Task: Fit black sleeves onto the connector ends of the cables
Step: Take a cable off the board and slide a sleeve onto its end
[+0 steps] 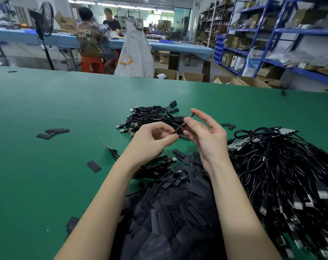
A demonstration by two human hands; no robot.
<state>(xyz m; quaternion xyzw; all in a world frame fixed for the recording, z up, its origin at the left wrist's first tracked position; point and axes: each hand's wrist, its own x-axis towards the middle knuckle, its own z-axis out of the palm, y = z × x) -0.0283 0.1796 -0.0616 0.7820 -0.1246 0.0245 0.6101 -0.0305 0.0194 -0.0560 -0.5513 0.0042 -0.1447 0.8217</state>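
Over the middle of the green table (46, 113), the left hand (152, 139) pinches the lower end of a thin black cable (182, 125). The right hand (206, 136) pinches it higher, other fingers spread. Loose sleeves (178, 212) heap at the near edge; cables (283, 166) pile toward the right edge. Open cardboard boxes (192, 76) stand beyond the far edge, contents unclear.
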